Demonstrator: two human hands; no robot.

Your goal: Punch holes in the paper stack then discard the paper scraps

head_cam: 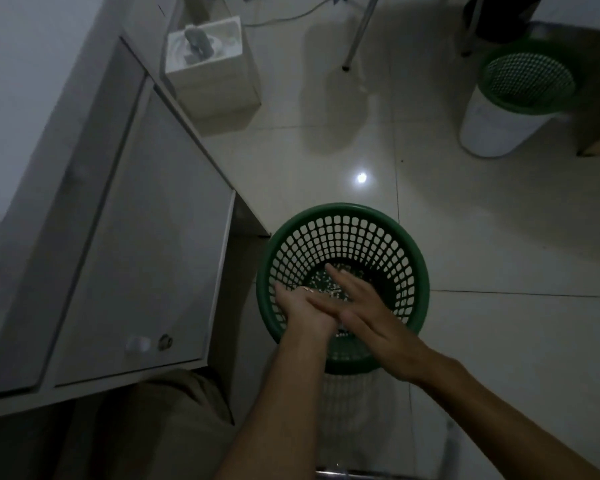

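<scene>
A green perforated waste basket (343, 211) stands on the tiled floor below me. Small white paper scraps (321, 280) lie scattered on its dark bottom. Both hands hover over the basket's near rim. My left hand (303, 315) is flat with the palm turned up. My right hand (364, 310) lies across it, fingers stretched out and pressed against the left palm. Neither hand grips anything that I can see. The paper stack and the hole punch are not in view.
A white cabinet (136, 237) with a small knob stands at the left, close to the basket. A second green basket on a white bin (520, 95) sits at the far right. A white box (212, 67) and chair legs (359, 32) are farther back.
</scene>
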